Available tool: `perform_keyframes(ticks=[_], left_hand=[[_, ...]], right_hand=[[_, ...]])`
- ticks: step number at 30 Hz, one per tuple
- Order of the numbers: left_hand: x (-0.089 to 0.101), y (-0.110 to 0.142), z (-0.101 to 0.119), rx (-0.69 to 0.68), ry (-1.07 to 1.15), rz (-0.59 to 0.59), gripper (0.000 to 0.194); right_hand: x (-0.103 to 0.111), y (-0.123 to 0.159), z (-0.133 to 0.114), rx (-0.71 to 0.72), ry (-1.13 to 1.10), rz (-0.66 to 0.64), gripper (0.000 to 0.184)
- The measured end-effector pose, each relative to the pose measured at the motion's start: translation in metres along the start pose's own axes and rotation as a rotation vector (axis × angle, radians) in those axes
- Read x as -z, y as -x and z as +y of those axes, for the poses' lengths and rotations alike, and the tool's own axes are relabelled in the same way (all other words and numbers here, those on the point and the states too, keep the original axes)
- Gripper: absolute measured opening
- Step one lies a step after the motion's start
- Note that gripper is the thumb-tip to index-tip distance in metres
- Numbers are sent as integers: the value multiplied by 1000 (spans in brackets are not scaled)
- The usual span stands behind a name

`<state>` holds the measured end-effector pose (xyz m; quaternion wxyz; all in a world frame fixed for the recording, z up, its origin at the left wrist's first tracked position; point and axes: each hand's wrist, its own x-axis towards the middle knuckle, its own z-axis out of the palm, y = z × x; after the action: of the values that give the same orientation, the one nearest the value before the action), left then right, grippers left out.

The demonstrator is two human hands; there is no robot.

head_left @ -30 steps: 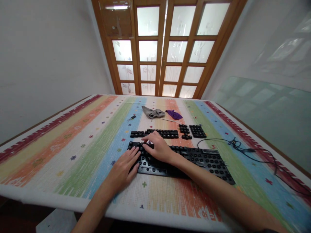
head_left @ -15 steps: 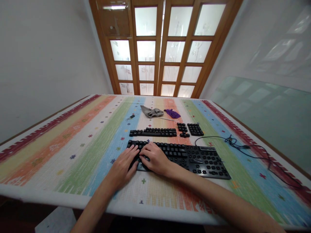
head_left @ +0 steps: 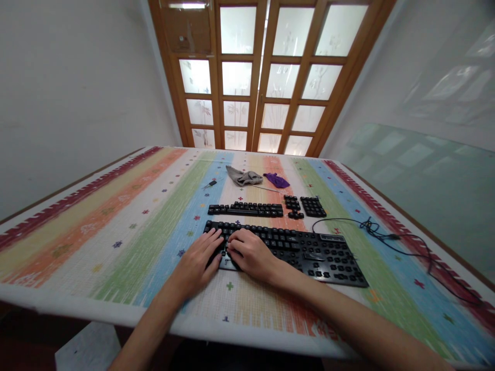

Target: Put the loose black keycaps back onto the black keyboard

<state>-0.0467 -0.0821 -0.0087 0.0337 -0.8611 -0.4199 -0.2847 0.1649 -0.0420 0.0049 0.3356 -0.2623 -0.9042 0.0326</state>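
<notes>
A black keyboard [head_left: 315, 252] lies on the striped tablecloth. Keycaps cover its upper rows, while bare key posts show at its right and along the lower part. My left hand [head_left: 198, 262] rests flat over the keyboard's left end, fingers stretched out. Beside it, my right hand [head_left: 255, 256] is closed, with thumb and fingertips pinched low over the left part of the keys; whatever is between them is hidden. Just behind the keyboard sit loose black keycaps [head_left: 247, 209] in rows, a smaller keycap group [head_left: 293, 203] and a number-pad block of keycaps [head_left: 313, 207].
Farther back lie a grey cloth [head_left: 244, 178], a purple cloth [head_left: 277, 180], a thin rod [head_left: 266, 189] and a small black tool with wire prongs [head_left: 211, 184]. The keyboard's cable [head_left: 377, 232] trails off to the right. Wooden glazed doors [head_left: 257, 77] stand beyond the table.
My right hand came down from the keyboard's back edge, near the loose keycaps, onto the lower left keys. My left hand stays at the left end. The keyboard's right end shifted slightly backward.
</notes>
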Motion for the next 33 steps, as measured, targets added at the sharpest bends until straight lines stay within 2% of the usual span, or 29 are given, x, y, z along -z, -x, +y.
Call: perform_keyframes(ticks=[6, 11, 14, 19, 25, 33], left_hand=[[0, 0, 0, -16, -23, 8, 38], [-1, 0, 0, -26, -35, 12, 41], [0, 0, 2, -74, -67, 14, 44], [-1, -2, 8, -156, -125, 31, 44], [-3, -3, 12, -148, -95, 54, 42], [-4, -4, 13, -103, -73, 58, 40]], right_hand=[[2, -4, -1, 19, 47, -78, 22], [7, -7, -7, 23, 97, -98, 12], [8, -7, -2, -19, 21, -64, 6], [9, -4, 9, -82, -115, -34, 7], [14, 1, 8, -66, -102, -92, 8], [15, -11, 7, -104, -121, -153, 7]])
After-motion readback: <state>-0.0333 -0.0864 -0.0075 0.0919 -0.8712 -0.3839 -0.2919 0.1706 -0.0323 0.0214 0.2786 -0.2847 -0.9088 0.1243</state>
